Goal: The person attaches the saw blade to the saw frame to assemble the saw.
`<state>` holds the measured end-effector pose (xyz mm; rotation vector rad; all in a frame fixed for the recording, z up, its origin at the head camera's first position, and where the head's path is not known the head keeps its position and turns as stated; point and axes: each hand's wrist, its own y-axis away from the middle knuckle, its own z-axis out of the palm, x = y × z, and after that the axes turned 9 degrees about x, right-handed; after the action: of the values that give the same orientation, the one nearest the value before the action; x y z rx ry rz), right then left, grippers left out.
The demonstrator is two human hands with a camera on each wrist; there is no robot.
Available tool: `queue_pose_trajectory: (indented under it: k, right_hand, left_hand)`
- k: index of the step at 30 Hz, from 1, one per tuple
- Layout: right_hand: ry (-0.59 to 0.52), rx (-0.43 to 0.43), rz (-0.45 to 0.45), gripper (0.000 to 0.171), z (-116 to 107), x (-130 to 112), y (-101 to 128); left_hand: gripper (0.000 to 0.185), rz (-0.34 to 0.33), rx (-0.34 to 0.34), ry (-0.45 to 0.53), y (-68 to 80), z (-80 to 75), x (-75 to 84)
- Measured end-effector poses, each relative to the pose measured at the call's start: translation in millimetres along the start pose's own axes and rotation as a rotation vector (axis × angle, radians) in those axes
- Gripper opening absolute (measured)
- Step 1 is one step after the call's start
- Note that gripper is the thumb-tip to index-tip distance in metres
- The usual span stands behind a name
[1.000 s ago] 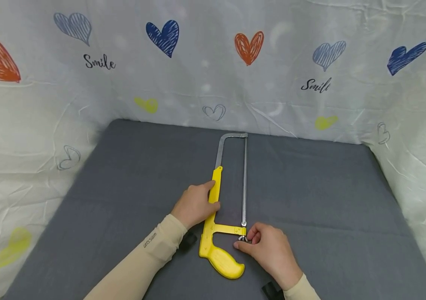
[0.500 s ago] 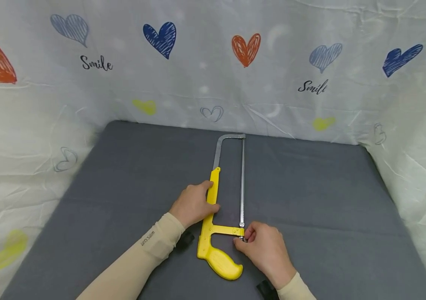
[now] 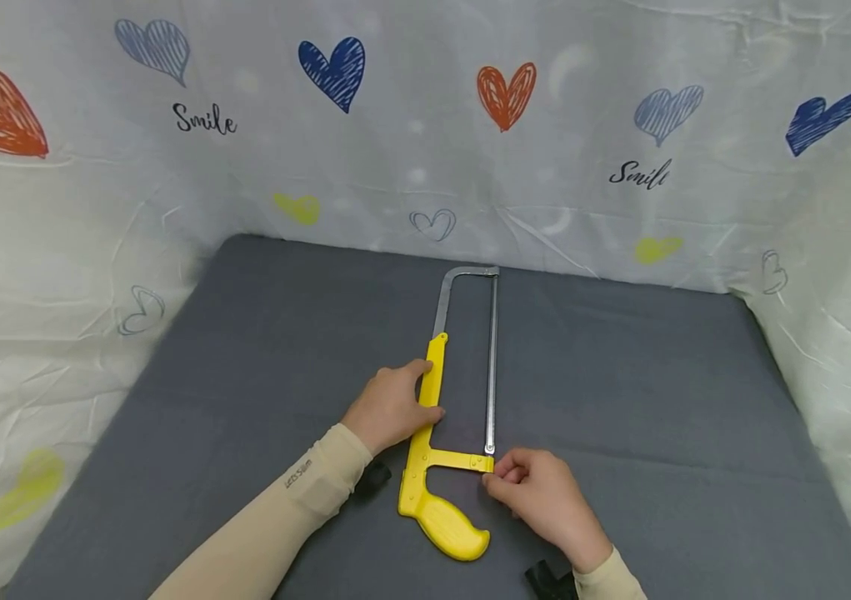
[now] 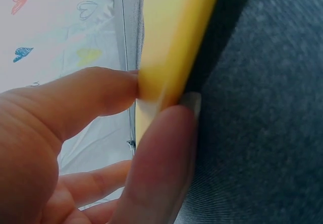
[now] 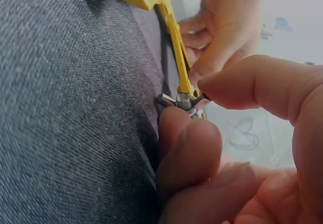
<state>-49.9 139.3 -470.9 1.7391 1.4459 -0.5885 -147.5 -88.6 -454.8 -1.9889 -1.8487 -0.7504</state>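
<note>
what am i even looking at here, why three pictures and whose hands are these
No machine here: a person works with two bare hands, wearing three cameras. The wide picture comes from a camera on the head, looking down at a grey mat with a heart-printed sheet hung behind it. The two close-ups come from cameras on the wrists.

On the mat lies a yellow hacksaw with a thin metal blade. The left hand grips the saw's yellow frame bar; the left wrist picture shows its fingers clasping that bar. The right hand pinches the small metal wing nut at the blade's near end, beside the handle; the right wrist picture shows this best.
</note>
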Motion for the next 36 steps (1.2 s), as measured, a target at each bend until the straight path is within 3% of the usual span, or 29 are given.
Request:
queue_pose_trajectory:
  k: [10, 22, 29, 36]
  right_hand:
    - [-0.050, -0.065, -0.020, 0.011, -7.8, 4.1, 1.3]
    - [0.099, 0.038, -0.029, 0.018, -6.0, -6.5, 7.3]
    - [0.193, 0.132, 0.031, 0.032, -9.7, -9.2, 14.3]
    - [0.267, 0.148, -0.024, 0.039, 12.9, -20.7, 15.1]
  left_hand:
    - [0.074, -0.023, 0.005, 0.015, 4.9, -1.1, -2.8]
    - [0.075, -0.031, 0.003, 0.021, 3.1, 0.3, -1.5]
    - [0.075, 0.025, -0.017, 0.040, -0.9, 9.3, 9.5]
    - [0.073, -0.022, 0.027, 0.036, 13.8, 3.1, -7.8]
